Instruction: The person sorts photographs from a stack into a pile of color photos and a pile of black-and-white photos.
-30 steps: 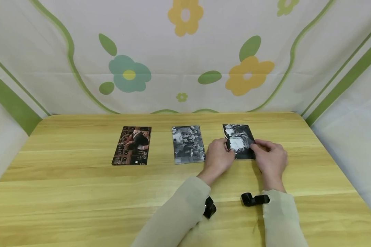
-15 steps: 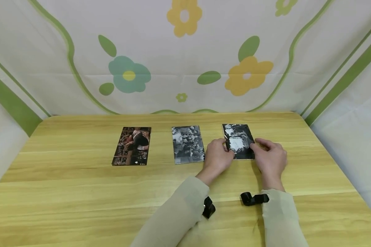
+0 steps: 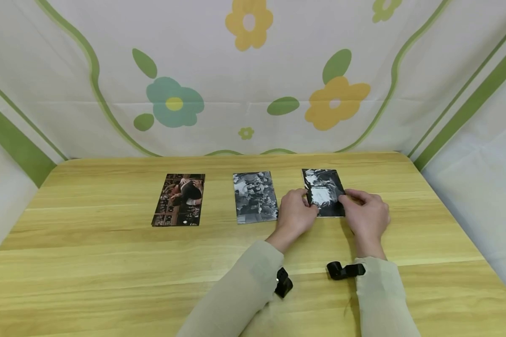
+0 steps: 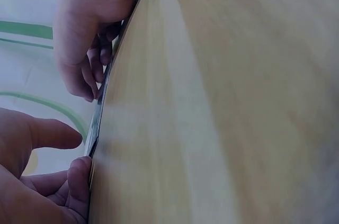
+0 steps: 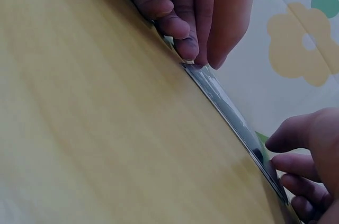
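L hand (image 3: 295,215) & R hand (image 3: 367,217) grip opp. sides of rightmost B&W photo (image 3: 323,191); best w/ light, even pressure, flat on bench (image 3: 109,271), clear of mid photo (image 3: 255,196).

left sleeve (image 3: 238,288): long, pale beige; right sleeve (image 3: 383,295): matching, cuff wrinkled; left wrist device (image 3: 284,285): black; right wrist device (image 3: 354,270): black, rounded end

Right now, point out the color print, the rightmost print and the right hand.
Color print (image 3: 179,200): head view, middle of printed side.
Rightmost print (image 3: 323,193): head view, middle of printed side.
Right hand (image 3: 368,215): head view, back of hand.
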`<action>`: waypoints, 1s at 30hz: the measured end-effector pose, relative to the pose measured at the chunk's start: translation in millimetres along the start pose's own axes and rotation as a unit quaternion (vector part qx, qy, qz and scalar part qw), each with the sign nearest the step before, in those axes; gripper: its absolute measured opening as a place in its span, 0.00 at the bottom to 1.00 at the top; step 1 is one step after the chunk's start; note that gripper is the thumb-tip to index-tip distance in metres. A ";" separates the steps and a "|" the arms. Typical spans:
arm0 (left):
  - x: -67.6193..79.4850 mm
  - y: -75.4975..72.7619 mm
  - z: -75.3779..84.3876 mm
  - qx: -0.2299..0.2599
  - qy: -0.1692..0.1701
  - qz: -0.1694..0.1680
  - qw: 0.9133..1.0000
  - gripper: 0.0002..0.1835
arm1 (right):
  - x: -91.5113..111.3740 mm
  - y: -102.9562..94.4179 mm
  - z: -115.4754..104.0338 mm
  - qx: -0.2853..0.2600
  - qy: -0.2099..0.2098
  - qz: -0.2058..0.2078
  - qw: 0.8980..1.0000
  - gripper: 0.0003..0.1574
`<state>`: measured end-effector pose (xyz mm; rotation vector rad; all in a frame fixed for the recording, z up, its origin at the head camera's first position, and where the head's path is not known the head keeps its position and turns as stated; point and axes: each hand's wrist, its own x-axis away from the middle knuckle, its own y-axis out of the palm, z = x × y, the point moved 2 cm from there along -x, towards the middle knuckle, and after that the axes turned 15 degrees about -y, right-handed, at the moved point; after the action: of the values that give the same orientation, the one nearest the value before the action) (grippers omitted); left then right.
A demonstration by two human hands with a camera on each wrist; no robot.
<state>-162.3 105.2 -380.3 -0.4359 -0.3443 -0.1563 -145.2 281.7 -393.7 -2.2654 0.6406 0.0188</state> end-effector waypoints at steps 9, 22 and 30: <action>-0.2 -1.5 -0.3 0.000 -0.008 0.001 1.000 0.29 | 0.5 -0.4 -3.1 -0.005 -0.001 0.004 1.000 0.26; 11.5 -23.5 2.3 0.068 -0.025 -0.023 0.997 0.17 | 4.3 -9.3 -17.7 -0.103 -0.014 0.078 0.992 0.25; 16.9 -79.4 -10.7 0.104 -0.030 0.004 0.994 0.17 | 17.4 4.9 -57.3 -0.097 -0.107 -0.083 0.986 0.26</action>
<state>-161.0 28.2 -352.6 -0.2362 -0.4125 -0.0985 -142.5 231.9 -360.2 -2.4548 0.3486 0.2495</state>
